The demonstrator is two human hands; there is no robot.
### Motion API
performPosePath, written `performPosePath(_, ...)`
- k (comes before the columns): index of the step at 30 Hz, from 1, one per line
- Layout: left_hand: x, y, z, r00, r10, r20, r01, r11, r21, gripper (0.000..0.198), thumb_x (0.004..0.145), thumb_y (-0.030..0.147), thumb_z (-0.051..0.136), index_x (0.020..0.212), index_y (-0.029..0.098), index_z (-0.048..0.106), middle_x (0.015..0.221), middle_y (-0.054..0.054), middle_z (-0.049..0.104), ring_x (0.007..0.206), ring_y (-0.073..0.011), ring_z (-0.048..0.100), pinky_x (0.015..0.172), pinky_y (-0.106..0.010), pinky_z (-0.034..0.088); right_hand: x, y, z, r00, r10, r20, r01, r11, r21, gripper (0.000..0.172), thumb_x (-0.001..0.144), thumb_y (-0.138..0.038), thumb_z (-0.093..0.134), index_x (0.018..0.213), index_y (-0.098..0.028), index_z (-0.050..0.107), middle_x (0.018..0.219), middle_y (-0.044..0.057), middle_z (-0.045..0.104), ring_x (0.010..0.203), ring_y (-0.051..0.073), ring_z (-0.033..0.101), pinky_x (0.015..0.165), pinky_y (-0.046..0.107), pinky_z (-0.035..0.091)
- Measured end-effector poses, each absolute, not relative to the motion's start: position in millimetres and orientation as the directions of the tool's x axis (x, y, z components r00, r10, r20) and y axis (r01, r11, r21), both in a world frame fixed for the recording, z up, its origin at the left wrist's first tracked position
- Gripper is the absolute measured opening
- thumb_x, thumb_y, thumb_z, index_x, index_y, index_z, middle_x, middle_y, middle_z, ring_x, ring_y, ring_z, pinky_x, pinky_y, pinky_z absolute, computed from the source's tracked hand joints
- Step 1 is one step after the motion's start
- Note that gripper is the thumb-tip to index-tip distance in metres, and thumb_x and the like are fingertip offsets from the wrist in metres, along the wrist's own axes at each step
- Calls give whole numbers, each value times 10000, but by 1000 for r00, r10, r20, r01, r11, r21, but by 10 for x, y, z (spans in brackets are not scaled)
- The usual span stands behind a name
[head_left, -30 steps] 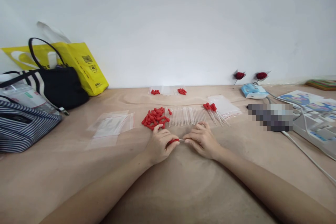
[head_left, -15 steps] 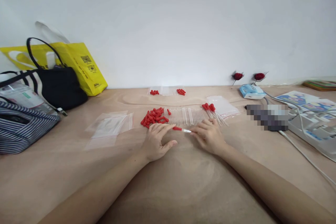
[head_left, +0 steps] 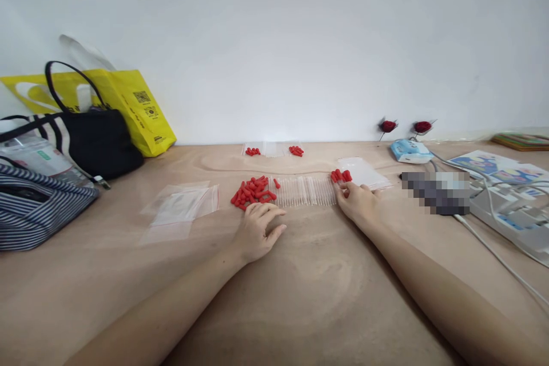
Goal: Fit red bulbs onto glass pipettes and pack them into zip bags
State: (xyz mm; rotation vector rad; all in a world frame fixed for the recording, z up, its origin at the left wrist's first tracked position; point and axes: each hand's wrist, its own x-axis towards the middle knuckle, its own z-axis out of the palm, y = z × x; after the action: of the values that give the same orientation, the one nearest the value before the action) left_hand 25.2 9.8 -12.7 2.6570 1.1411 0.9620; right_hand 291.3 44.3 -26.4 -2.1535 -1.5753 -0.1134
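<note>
My left hand [head_left: 258, 231] lies on the table with its fingers apart and nothing in it. Its fingertips are beside a heap of red rubber bulbs [head_left: 249, 193]. A row of clear, thin dropper tubes [head_left: 302, 191] lies side by side between my hands, with one single red bulb [head_left: 277, 183] over its left end. My right hand [head_left: 357, 203] is at the row's right end, fingers pinched on a red-topped dropper [head_left: 334, 178]. More red bulb tops [head_left: 346, 175] lie right beside it; my hand hides most of their tubes.
Clear zip bags [head_left: 180, 211] lie at left, and another bag [head_left: 364, 171] behind my right hand. Two small heaps of red bulbs [head_left: 295, 151] rest on a bag near the wall. Handbags [head_left: 94, 140] stand at left; a power strip [head_left: 500, 211] and cables are at right.
My right hand has moved right and away from me, carrying the red-topped dropper from in front of the row to the other red-topped ones. My left hand has hardly moved.
</note>
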Motion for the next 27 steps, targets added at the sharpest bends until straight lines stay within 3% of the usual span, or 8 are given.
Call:
performPosePath(9, 275, 86, -134, 533, 677, 508, 633, -717, 291, 122, 770, 246, 540, 872, 222, 603, 909, -23, 608, 882, -177, 535, 846, -372, 336, 2896, 482, -228, 330, 887, 321, 926, -239, -292, 238, 783, -353, 444, 802, -216, 637, 847, 57, 661, 869, 241, 536, 750, 386, 248)
performPosePath(16, 311, 255, -39, 303, 769, 563, 841, -494, 222, 95, 752, 283, 555, 756, 220, 625, 805, -33, 585, 815, -208, 504, 728, -380, 356, 2855, 469, -171, 303, 907, 291, 938, -230, -259, 281, 763, -380, 444, 783, -220, 674, 875, 83, 649, 889, 259, 529, 760, 406, 285)
performPosePath(23, 573, 792, 166, 231, 832, 504, 950, -305, 66, 315, 691, 458, 574, 623, 156, 628, 874, -133, 554, 925, -319, 442, 779, -473, 304, 2820, 547, -49, 360, 928, 90, 915, -333, -228, 277, 725, -364, 452, 746, -224, 690, 812, 92, 656, 869, 274, 562, 803, 437, 309)
performPosePath(27, 727, 969, 172, 211, 883, 420, 976, -216, -37, 384, 680, 477, 549, 678, 110, 663, 920, -187, 556, 956, -350, 417, 797, -479, 283, 2832, 613, -38, 378, 924, 57, 904, -355, -236, 297, 719, -373, 450, 762, -190, 680, 780, 102, 656, 820, 270, 586, 799, 441, 326)
